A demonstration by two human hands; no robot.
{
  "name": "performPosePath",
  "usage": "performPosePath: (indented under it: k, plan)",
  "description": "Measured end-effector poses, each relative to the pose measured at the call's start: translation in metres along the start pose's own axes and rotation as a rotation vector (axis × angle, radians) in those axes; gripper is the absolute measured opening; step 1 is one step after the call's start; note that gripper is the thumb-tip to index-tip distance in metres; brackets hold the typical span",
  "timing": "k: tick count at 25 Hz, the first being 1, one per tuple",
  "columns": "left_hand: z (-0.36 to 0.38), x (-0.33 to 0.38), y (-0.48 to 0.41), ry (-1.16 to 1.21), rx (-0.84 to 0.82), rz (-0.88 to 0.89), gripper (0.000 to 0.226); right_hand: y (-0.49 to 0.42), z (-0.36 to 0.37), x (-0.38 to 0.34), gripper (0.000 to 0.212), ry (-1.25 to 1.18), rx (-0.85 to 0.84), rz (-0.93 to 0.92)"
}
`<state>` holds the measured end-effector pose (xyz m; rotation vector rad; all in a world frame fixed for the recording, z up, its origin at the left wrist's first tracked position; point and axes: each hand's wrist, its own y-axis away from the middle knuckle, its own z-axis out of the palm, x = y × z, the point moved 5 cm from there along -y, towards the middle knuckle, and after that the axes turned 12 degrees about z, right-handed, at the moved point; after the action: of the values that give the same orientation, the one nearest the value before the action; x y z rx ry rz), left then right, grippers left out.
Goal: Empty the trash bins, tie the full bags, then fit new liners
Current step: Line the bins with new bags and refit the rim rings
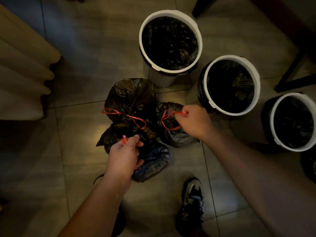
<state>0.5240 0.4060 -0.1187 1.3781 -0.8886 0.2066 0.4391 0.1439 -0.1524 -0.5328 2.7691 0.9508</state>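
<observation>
Now left hand [124,156] pinches front bag's [152,161] drawstring [124,139]; right hand [194,121] pinches side bag's [174,138]; tiles [77,134] spread leftward.

3 white-rim bins [171,11] [256,77] [271,120], 3 black liners [169,41] [229,86] [294,122], 3 tied bags [130,94] [171,137] [152,165].

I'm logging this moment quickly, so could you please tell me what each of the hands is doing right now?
Left hand: closed, gripping the near bag's tie.
Right hand: closed, gripping the right bag's loop.
</observation>
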Motion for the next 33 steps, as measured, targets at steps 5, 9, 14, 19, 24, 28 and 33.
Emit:
performPosePath:
  k: [5, 9, 14, 19, 24, 28, 33]
  plan:
    - [0.003, -0.003, 0.014, 0.068, 0.023, 0.013, 0.028, 0.046, -0.020, 0.004, 0.048, -0.286, 0.026, -0.080]
    - [0.013, -0.004, 0.027, 0.187, 0.025, -0.019, 0.033, 0.075, -0.032, 0.003, 0.052, -0.490, -0.027, -0.066]
    - [0.018, -0.007, 0.047, 0.351, -0.078, -0.075, 0.043, 0.099, -0.039, 0.002, 0.037, -0.668, -0.129, -0.087]
    - [0.008, -0.006, 0.067, 0.368, -0.238, -0.091, 0.049, 0.144, -0.032, 0.004, 0.026, -0.682, -0.184, 0.019]
    - [0.011, 0.001, 0.086, 0.338, -0.326, -0.120, 0.064, 0.194, -0.019, -0.006, 0.023, -0.569, -0.244, 0.030]
    - [0.016, 0.019, 0.105, 0.252, -0.472, -0.094, 0.077, 0.222, -0.012, -0.027, 0.027, -0.495, -0.284, -0.048]
    - [-0.002, 0.030, 0.124, 0.254, -0.441, -0.087, 0.074, 0.270, -0.015, -0.057, 0.033, -0.411, -0.399, -0.216]
